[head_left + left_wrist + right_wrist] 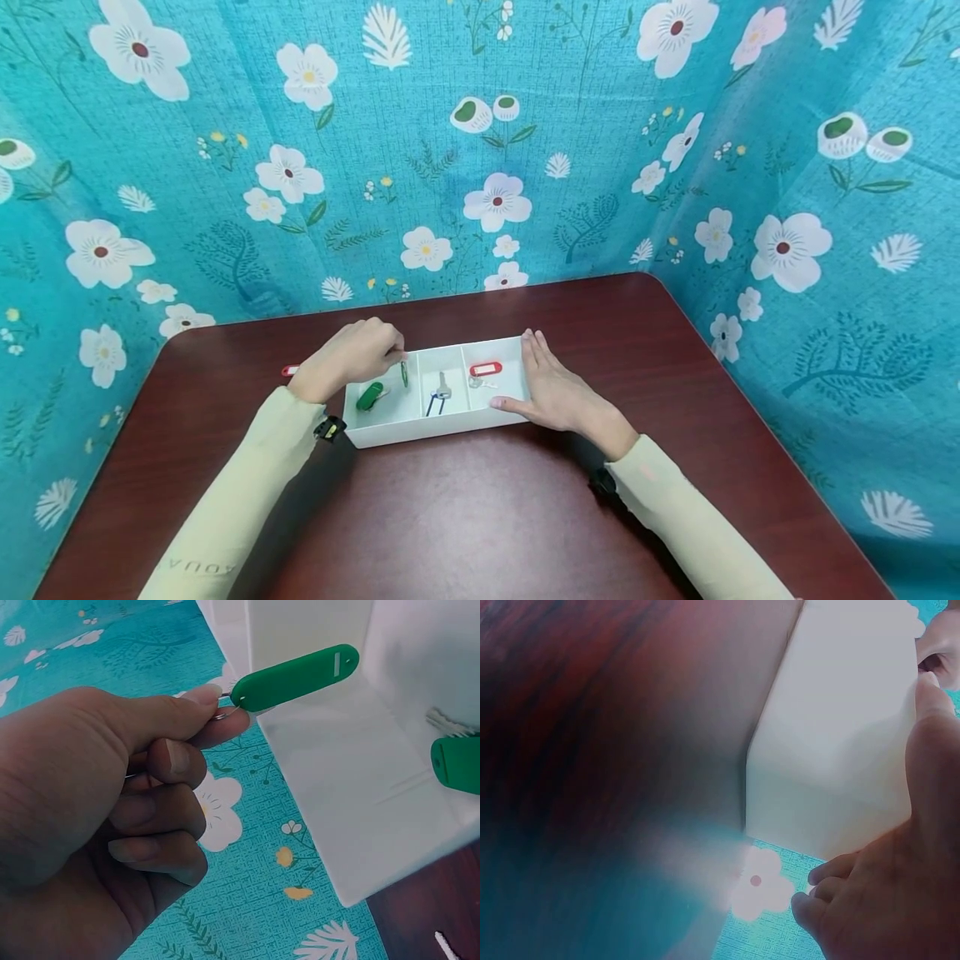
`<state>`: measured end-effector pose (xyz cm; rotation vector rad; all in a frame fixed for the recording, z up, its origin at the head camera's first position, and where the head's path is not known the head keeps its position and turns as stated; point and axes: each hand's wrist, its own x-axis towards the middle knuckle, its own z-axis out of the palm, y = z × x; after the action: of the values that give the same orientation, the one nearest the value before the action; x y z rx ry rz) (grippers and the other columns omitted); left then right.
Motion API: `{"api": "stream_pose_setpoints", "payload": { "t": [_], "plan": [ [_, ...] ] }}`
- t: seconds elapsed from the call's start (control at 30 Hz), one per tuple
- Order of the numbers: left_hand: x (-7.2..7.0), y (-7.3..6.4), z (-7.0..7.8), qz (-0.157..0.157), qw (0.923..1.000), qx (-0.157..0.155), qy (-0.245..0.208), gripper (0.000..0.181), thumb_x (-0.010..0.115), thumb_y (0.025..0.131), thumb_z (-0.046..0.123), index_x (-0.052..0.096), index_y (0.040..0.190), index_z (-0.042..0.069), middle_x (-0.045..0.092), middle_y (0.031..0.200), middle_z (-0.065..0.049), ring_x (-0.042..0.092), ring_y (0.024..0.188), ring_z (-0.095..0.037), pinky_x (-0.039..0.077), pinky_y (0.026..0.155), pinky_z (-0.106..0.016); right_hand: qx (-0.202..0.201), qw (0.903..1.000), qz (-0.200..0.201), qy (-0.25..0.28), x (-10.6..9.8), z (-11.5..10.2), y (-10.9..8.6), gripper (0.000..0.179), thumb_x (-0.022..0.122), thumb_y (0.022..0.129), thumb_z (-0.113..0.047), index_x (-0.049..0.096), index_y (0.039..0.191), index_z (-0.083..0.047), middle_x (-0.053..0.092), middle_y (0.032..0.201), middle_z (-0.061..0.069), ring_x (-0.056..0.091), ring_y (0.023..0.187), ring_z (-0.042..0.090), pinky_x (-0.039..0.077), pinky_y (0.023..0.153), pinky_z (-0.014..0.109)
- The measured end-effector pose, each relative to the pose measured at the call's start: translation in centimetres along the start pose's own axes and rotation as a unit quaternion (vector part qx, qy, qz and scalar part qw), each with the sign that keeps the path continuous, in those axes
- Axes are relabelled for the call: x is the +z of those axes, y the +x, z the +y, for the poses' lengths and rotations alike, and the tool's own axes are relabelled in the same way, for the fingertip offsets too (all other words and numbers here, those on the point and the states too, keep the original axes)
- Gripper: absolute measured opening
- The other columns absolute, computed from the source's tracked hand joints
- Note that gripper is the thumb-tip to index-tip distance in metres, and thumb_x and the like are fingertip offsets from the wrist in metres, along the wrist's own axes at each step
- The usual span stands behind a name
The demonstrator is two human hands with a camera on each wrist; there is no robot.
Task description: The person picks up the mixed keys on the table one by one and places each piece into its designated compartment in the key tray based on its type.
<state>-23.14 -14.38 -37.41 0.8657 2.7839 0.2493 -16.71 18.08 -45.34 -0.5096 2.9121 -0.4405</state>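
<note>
Head view shows the left hand (351, 357) pinching a green tag (405, 374) over the left compartment of a white tray (427, 429), where a second green tag (368, 396) lies, with a key (443, 387) in the middle compartment, a red tag (486, 368) in the right one, and the right hand (558, 390) at the tray's right end, fingers straight. Left wrist view shows thumb and forefinger gripping the first tag's metal ring (220, 716). Right wrist view, dim and blurred, seems to show that hand lying against the tray's outer wall.
</note>
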Motion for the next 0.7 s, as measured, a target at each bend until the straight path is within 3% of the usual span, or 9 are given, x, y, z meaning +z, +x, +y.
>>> {"api": "stream_pose_setpoints", "payload": {
  "t": [0.17, 0.47, 0.7],
  "plan": [
    [0.02, 0.07, -0.03, -0.007, 0.9999, -0.007, 0.003, 0.020, 0.070, 0.102, 0.019, 0.079, 0.085, 0.013, 0.059, 0.062, 0.001, 0.049, 0.056, -0.013, 0.040, 0.053, -0.025, -0.003, 1.0000, 0.005, -0.001, -0.04, -0.13, 0.03, 0.123, 0.057, 0.092, -0.078, 0.005, 0.166, 0.006, 0.004, 0.177, 0.024, 0.003, 0.166, 0.040, 0.025, 0.133, 0.049],
    [0.28, 0.02, -0.53, -0.021, 0.9997, -0.011, 0.000, 0.017, 0.069, 0.102, 0.017, 0.082, 0.095, 0.009, 0.066, 0.068, 0.002, 0.053, 0.060, -0.014, 0.044, 0.058, -0.026, -0.001, 1.0000, 0.003, 0.002, 0.16, -0.05, 0.04, 0.123, 0.057, 0.093, -0.077, 0.004, 0.166, 0.005, 0.004, 0.177, 0.023, 0.002, 0.167, 0.038, 0.024, 0.133, 0.048],
    [0.26, 0.10, -0.56, -0.017, 0.9998, -0.008, 0.001, 0.019, 0.069, 0.101, 0.016, 0.082, 0.089, 0.009, 0.063, 0.064, 0.002, 0.052, 0.060, -0.014, 0.044, 0.058, -0.026, -0.002, 1.0000, 0.004, 0.004, 0.17, -0.01, 0.10, 0.123, 0.057, 0.093, -0.078, 0.004, 0.166, 0.005, 0.005, 0.177, 0.023, 0.003, 0.167, 0.038, 0.024, 0.133, 0.048]
  ]
}}
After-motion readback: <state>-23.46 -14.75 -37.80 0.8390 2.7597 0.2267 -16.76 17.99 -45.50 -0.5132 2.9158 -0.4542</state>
